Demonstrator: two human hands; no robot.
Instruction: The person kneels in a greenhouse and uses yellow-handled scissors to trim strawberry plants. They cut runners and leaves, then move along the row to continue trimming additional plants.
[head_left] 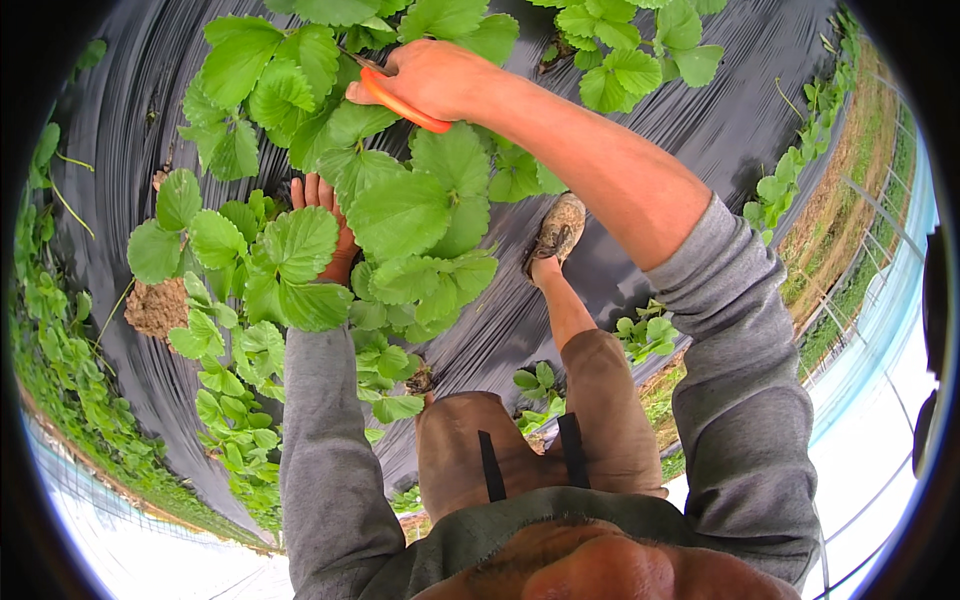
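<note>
Nearest, the left hand [325, 225] reaches into the strawberry plant [400, 215], fingers partly hidden by leaves, so I cannot tell their grip. Just beyond it, the right hand [435, 78] is clamped on one pair of orange-handled scissors [400, 100]. With the blades buried in foliage, a blind cut could nick the left fingers. Two hands, one shoe [558, 232] beside the plant on black plastic mulch [740, 110].

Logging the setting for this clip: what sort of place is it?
Probably a strawberry field under a plastic tunnel: leafy plants grow through black plastic mulch on raised beds, the right hand holds orange-handled scissors, and pale sheeting edges the view.
</note>
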